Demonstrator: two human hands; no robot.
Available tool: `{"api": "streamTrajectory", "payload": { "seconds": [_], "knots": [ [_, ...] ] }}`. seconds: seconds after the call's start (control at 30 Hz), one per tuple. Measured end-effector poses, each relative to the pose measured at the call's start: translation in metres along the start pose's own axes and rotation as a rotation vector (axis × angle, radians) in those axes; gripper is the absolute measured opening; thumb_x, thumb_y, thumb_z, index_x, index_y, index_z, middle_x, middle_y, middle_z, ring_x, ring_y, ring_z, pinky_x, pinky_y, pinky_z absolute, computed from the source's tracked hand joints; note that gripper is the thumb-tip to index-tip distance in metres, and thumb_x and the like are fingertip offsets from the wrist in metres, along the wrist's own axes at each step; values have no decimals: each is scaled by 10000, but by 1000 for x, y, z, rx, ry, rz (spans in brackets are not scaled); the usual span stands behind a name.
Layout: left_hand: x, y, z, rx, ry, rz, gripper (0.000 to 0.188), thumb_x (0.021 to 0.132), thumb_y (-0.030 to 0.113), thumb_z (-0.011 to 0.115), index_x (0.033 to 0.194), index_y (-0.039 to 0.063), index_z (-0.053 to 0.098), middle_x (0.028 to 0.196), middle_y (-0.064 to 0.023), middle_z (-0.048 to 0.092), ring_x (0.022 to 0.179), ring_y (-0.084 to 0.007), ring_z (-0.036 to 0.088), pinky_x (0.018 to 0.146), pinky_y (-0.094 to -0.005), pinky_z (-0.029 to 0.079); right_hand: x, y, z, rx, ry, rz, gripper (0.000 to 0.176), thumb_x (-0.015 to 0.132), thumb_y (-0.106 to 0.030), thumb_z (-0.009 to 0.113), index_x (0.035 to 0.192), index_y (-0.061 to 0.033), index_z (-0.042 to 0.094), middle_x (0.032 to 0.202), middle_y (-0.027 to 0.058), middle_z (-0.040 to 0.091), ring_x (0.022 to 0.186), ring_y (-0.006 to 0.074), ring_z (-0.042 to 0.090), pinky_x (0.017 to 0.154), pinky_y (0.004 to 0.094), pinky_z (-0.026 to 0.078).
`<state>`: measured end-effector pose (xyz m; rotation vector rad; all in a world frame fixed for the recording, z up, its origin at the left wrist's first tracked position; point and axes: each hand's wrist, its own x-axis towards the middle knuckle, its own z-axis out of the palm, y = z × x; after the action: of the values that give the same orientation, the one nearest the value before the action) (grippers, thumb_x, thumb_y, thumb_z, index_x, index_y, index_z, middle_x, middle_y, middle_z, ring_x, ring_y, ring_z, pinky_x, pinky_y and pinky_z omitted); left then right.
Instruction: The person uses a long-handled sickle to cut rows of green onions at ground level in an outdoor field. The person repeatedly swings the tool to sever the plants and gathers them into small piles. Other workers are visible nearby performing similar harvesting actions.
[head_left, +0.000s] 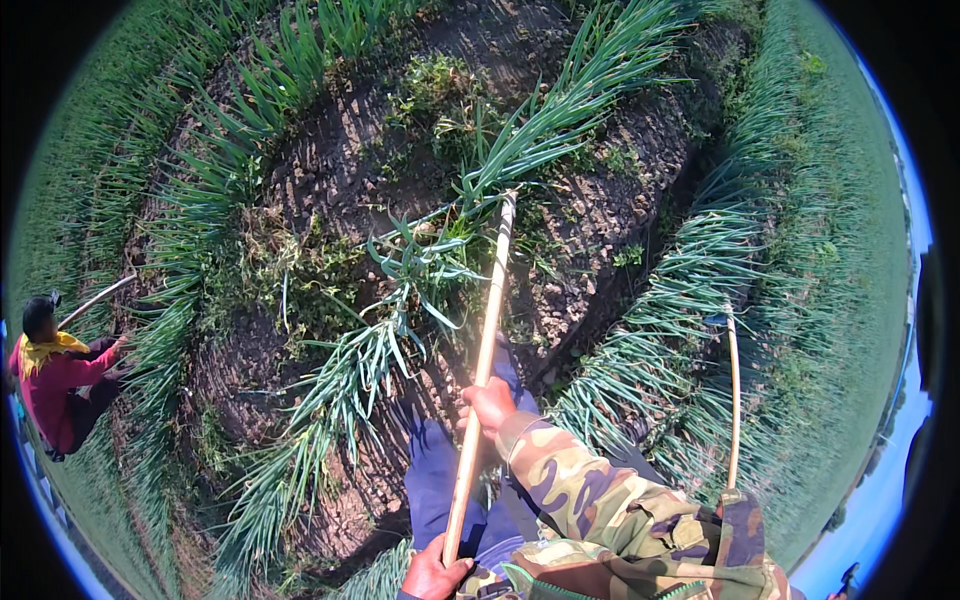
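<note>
A long pale wooden handle (491, 307) runs from the bottom of the view up to the onion plants. My right hand (487, 407), in a camouflage sleeve, is closed around its middle. Near the lower end, my left hand (436, 571) grips the same handle. The far end touches the base of a leaning clump of green onion leaves (555, 127); any tool head there is hidden by leaves and soil. More onion plants (337, 375) lean over the soil left of the handle. My legs in blue trousers (435, 472) show beneath the handle.
Low weeds (300, 270) grow on the clodded soil (345, 142). Dense onion rows (675, 300) stand on the right, others (172, 247) on the left. A second long handle (735, 405) stands at right, its holder unclear. A person in a red top (64, 390) crouches at far left beside a curved handle (97, 300).
</note>
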<state>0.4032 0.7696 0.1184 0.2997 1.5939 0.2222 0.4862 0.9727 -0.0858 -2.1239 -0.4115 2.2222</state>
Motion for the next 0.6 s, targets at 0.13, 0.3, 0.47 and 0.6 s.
{"api": "streamTrajectory", "payload": {
  "seconds": [0.13, 0.3, 0.47, 0.6],
  "knots": [
    [23, 15, 5, 43, 18, 68, 524, 775, 182, 732, 1227, 2, 537, 868, -174, 648, 808, -220, 638, 752, -328, 502, 16, -12, -17, 74, 41, -67, 277, 845, -86, 592, 1034, 74, 467, 836, 182, 531, 634, 270, 602, 484, 381, 566],
    [72, 39, 11, 105, 56, 184, 473, 786, 182, 696, 1196, 14, 531, 906, -255, 653, 864, -423, 644, 755, -420, 513, 48, -42, -38, 248, 11, -151, 268, 846, -117, 626, 1034, 22, 496, 772, 138, 546, 567, 252, 594, 474, 380, 556],
    [141, 58, 25, 346, 180, 239, 400, 770, 140, 673, 1116, 16, 516, 842, -300, 621, 836, -456, 610, 710, -493, 494, 98, -41, -46, 272, -19, -79, 191, 881, -103, 583, 1027, -4, 509, 765, 97, 548, 555, 229, 578, 456, 364, 534],
    [141, 34, 40, 358, 159, 176, 415, 766, 152, 673, 1114, 11, 496, 830, -293, 628, 825, -469, 612, 716, -519, 489, 113, -3, -45, 73, 91, 25, 125, 901, -106, 553, 955, -21, 480, 736, 81, 515, 524, 200, 535, 401, 353, 484]
  ]
}}
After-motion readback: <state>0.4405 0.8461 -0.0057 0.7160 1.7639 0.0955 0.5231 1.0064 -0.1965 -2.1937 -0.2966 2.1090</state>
